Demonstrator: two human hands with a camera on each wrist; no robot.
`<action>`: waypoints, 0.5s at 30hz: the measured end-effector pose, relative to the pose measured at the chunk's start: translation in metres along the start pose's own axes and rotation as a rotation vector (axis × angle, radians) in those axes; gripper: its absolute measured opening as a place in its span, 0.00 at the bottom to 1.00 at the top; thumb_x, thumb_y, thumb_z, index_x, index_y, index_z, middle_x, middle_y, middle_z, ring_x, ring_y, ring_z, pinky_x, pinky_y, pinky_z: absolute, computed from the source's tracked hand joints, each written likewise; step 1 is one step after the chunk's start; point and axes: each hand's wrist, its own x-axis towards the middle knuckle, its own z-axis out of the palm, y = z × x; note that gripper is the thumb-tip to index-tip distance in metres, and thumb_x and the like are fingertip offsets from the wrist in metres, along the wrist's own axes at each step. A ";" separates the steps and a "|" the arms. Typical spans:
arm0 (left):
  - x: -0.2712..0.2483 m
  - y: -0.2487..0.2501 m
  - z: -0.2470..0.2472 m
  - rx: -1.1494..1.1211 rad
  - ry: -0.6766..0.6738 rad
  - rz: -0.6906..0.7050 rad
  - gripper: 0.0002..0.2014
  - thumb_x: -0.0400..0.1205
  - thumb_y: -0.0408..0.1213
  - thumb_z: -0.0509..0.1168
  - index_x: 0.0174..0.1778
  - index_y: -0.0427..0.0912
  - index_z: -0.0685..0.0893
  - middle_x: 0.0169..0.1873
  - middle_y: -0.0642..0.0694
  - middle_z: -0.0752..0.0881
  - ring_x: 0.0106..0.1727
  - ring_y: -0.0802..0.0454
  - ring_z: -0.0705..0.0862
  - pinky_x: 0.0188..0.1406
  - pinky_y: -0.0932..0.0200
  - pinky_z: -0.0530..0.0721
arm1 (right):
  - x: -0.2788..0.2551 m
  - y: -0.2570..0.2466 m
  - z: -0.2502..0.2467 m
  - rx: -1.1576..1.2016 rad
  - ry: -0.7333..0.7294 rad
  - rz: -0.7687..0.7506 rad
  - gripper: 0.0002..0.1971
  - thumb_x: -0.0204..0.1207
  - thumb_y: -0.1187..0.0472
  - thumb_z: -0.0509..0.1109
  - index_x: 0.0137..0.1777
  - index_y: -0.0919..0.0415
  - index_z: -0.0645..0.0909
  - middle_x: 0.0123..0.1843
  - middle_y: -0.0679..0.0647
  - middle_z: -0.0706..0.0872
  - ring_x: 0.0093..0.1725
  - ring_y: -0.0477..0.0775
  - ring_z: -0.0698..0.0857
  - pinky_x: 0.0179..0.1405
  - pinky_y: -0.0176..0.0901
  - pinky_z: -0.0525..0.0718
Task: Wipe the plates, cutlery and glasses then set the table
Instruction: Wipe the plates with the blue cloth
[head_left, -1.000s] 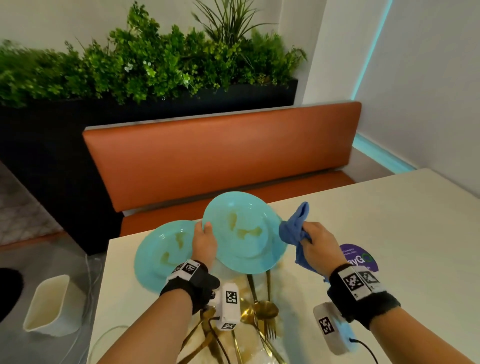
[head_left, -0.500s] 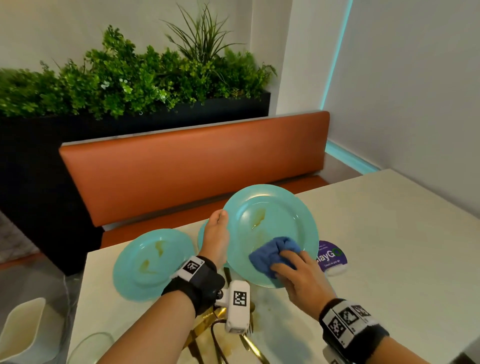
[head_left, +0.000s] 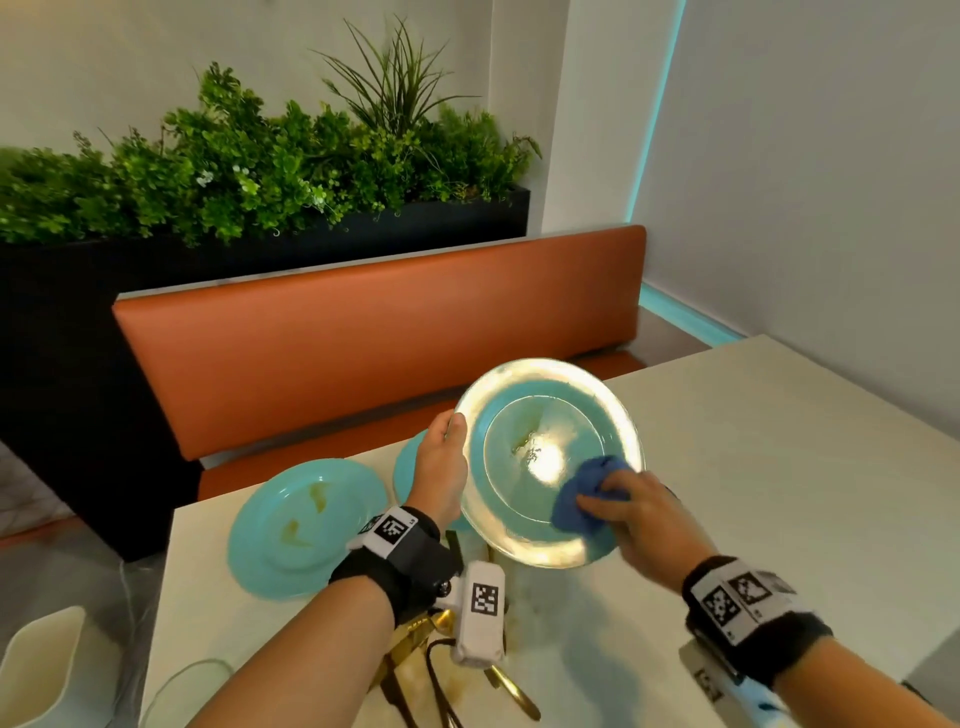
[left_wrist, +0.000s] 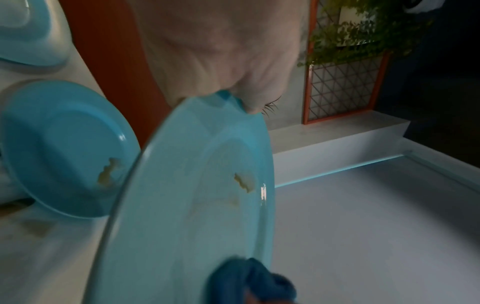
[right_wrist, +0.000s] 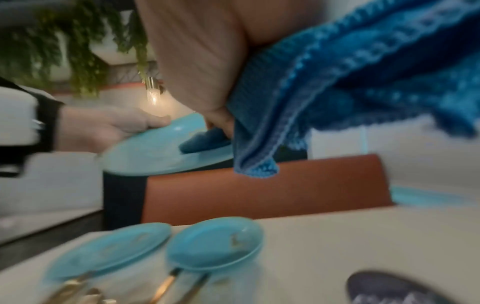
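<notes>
My left hand (head_left: 451, 434) grips the left rim of a teal plate (head_left: 524, 431), held tilted above the table with a yellow smear near its middle. My right hand (head_left: 608, 501) holds a bunched blue cloth (head_left: 587, 493) and presses it on the plate's lower right. The left wrist view shows the same plate (left_wrist: 182, 205) with the cloth (left_wrist: 249, 281) at its lower edge. In the right wrist view the cloth (right_wrist: 363, 82) hangs from my palm. A stained teal plate (head_left: 306, 525) and a smaller one (head_left: 405, 467) lie on the table. Gold cutlery (head_left: 415, 644) lies under my left wrist.
The cream table (head_left: 753, 493) stretches right toward a wall. An orange bench (head_left: 389, 338) runs behind it, backed by a black planter (head_left: 363, 228) with greenery. A white bin (head_left: 36, 670) stands on the floor at the left. A dark round coaster (right_wrist: 389, 288) lies near my right wrist.
My right hand brought the cloth onto the held plate, then slid it toward the plate's lower right. The plate now tilts flatter and catches glare.
</notes>
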 end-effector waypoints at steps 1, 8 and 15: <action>-0.002 -0.002 0.001 0.002 -0.007 -0.007 0.13 0.88 0.45 0.52 0.59 0.46 0.79 0.52 0.43 0.85 0.51 0.45 0.83 0.54 0.46 0.83 | 0.008 0.010 -0.004 -0.049 0.017 0.088 0.21 0.55 0.71 0.77 0.48 0.50 0.89 0.42 0.56 0.86 0.32 0.63 0.84 0.25 0.54 0.88; 0.001 0.004 0.011 -0.025 -0.014 0.000 0.14 0.88 0.43 0.53 0.64 0.46 0.78 0.55 0.47 0.84 0.53 0.50 0.83 0.54 0.53 0.81 | -0.006 -0.052 0.012 0.077 -0.033 -0.120 0.17 0.69 0.56 0.59 0.54 0.49 0.86 0.44 0.51 0.81 0.38 0.51 0.83 0.36 0.36 0.84; -0.004 -0.001 0.013 -0.028 -0.034 -0.015 0.11 0.87 0.45 0.53 0.58 0.51 0.80 0.56 0.46 0.86 0.56 0.47 0.84 0.63 0.44 0.81 | 0.024 0.009 -0.015 -0.023 0.089 0.240 0.15 0.60 0.70 0.78 0.47 0.58 0.89 0.40 0.61 0.79 0.33 0.65 0.84 0.28 0.46 0.86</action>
